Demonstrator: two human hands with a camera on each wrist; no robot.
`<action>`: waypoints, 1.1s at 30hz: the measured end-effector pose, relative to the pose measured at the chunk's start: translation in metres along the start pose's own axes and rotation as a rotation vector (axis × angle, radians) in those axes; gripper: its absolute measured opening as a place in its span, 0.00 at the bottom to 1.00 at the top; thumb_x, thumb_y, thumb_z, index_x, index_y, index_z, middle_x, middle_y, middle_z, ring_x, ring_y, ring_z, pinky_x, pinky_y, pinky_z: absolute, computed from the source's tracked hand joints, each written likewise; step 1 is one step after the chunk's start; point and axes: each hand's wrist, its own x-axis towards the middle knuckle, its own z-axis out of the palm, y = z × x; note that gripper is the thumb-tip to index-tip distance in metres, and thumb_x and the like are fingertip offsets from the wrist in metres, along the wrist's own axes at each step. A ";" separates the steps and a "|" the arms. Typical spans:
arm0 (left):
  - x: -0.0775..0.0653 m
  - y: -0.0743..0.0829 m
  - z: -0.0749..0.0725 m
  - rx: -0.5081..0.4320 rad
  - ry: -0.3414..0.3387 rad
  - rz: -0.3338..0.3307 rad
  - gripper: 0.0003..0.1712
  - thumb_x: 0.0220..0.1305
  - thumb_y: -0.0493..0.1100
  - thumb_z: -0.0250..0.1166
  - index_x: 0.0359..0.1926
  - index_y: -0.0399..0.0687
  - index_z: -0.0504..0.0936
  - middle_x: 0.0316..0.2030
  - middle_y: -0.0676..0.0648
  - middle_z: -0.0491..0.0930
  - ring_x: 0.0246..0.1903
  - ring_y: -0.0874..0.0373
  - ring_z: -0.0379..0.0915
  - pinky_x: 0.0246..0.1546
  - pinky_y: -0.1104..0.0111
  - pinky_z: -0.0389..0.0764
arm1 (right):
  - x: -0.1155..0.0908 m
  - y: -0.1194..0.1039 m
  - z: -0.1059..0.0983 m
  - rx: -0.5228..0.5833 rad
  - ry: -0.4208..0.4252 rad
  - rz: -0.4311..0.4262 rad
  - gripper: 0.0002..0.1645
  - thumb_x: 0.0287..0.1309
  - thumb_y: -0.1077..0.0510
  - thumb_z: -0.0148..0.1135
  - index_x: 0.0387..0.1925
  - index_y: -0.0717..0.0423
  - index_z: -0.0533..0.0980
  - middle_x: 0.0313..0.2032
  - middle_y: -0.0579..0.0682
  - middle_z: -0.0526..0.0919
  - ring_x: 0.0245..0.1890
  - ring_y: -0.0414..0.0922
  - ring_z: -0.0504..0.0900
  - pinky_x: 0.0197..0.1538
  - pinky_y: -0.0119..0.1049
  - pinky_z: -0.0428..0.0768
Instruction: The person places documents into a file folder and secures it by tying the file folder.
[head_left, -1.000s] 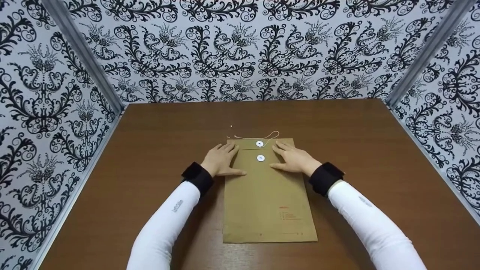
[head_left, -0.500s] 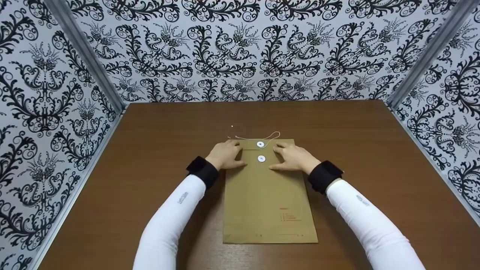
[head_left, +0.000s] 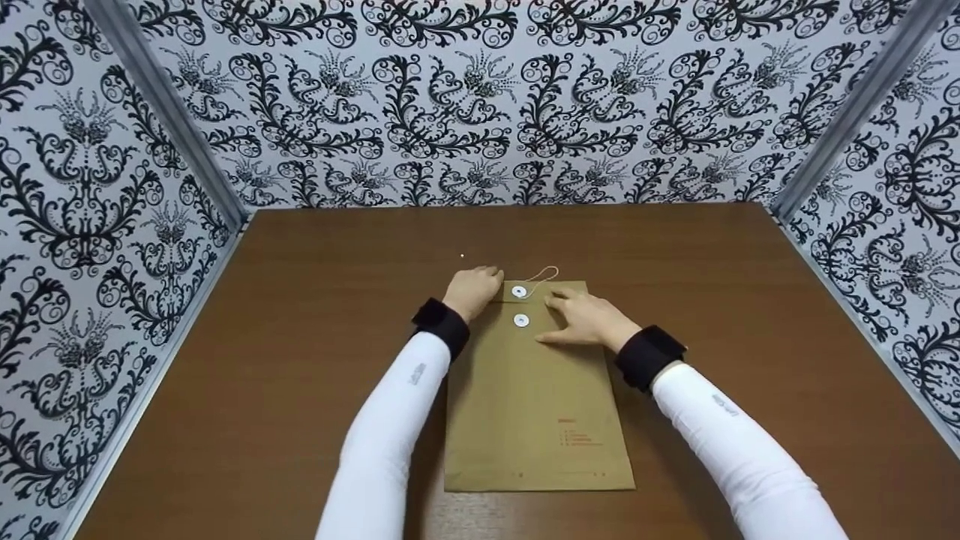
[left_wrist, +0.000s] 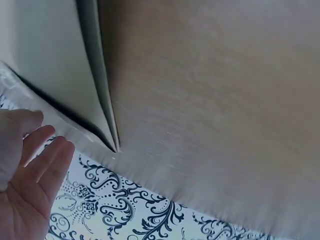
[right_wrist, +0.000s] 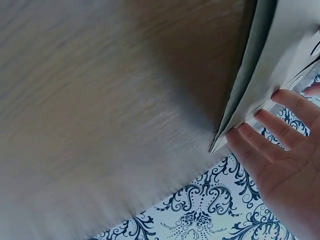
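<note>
A brown paper document envelope point(head_left: 534, 405) lies flat with its flap end away from me. Two white button discs point(head_left: 521, 320) sit one above the other near that end. A thin pale string point(head_left: 549, 270) loops past its far edge. My left hand point(head_left: 475, 291) is over the far left corner, fingers slightly bent beside the flap edge; in the left wrist view nothing shows between thumb and fingers. The string's left end is hidden behind it. My right hand point(head_left: 589, 321) rests on the far right part, its fingertips point(right_wrist: 232, 135) touching the paper near the corner.
The envelope lies on a brown wooden table point(head_left: 315, 360). Patterned black-and-white walls point(head_left: 480, 105) rise at the back and both sides, with grey corner posts point(head_left: 169, 112). A tiny white speck point(head_left: 462, 256) shows behind the envelope.
My left hand has slid right and away from me, from the envelope's left side to its far edge, covering the string's left end. My right hand has barely moved.
</note>
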 end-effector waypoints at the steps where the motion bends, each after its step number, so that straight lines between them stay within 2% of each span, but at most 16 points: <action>1: 0.001 0.001 0.003 0.031 -0.005 -0.001 0.17 0.71 0.36 0.52 0.51 0.42 0.86 0.48 0.45 0.88 0.48 0.51 0.87 0.44 0.59 0.88 | 0.000 0.000 0.000 0.002 0.000 0.000 0.50 0.59 0.31 0.65 0.71 0.60 0.71 0.73 0.66 0.68 0.69 0.67 0.73 0.67 0.62 0.76; 6: 0.004 0.006 0.012 0.114 -0.041 0.016 0.18 0.72 0.38 0.52 0.50 0.44 0.88 0.42 0.46 0.89 0.40 0.52 0.87 0.37 0.60 0.89 | -0.001 0.000 0.001 -0.003 -0.003 0.003 0.50 0.59 0.31 0.65 0.71 0.59 0.70 0.73 0.66 0.68 0.69 0.67 0.73 0.66 0.62 0.76; 12: 0.005 0.007 0.014 0.154 0.048 0.010 0.15 0.65 0.38 0.59 0.29 0.49 0.91 0.29 0.50 0.90 0.29 0.56 0.87 0.30 0.62 0.88 | -0.001 0.001 0.001 -0.010 -0.007 -0.005 0.50 0.60 0.30 0.64 0.71 0.60 0.70 0.73 0.66 0.68 0.69 0.67 0.74 0.66 0.62 0.76; 15: 0.006 0.006 0.012 0.171 0.095 0.010 0.15 0.64 0.37 0.61 0.25 0.50 0.90 0.27 0.50 0.89 0.26 0.57 0.86 0.27 0.63 0.87 | -0.001 0.001 0.000 -0.012 -0.019 0.008 0.51 0.60 0.30 0.64 0.72 0.59 0.69 0.74 0.65 0.67 0.70 0.65 0.72 0.66 0.62 0.76; 18: 0.007 0.006 0.010 0.180 0.122 -0.002 0.15 0.63 0.36 0.61 0.24 0.51 0.90 0.25 0.51 0.89 0.25 0.58 0.86 0.26 0.64 0.87 | -0.001 0.002 -0.001 -0.019 -0.026 0.013 0.51 0.60 0.30 0.63 0.73 0.59 0.68 0.75 0.64 0.66 0.71 0.64 0.72 0.66 0.61 0.77; 22: 0.008 0.005 0.010 0.178 0.117 -0.025 0.15 0.63 0.35 0.62 0.24 0.51 0.90 0.25 0.51 0.89 0.25 0.58 0.86 0.25 0.64 0.86 | -0.001 0.002 -0.001 -0.023 -0.028 0.003 0.51 0.60 0.29 0.63 0.73 0.59 0.68 0.75 0.64 0.66 0.71 0.64 0.72 0.67 0.61 0.76; 33: 0.007 0.003 0.012 0.159 0.116 -0.026 0.14 0.63 0.35 0.62 0.25 0.50 0.90 0.26 0.50 0.89 0.26 0.57 0.86 0.26 0.63 0.87 | -0.002 0.000 -0.001 -0.017 -0.022 0.012 0.52 0.60 0.29 0.64 0.73 0.58 0.67 0.75 0.64 0.66 0.72 0.64 0.71 0.67 0.60 0.76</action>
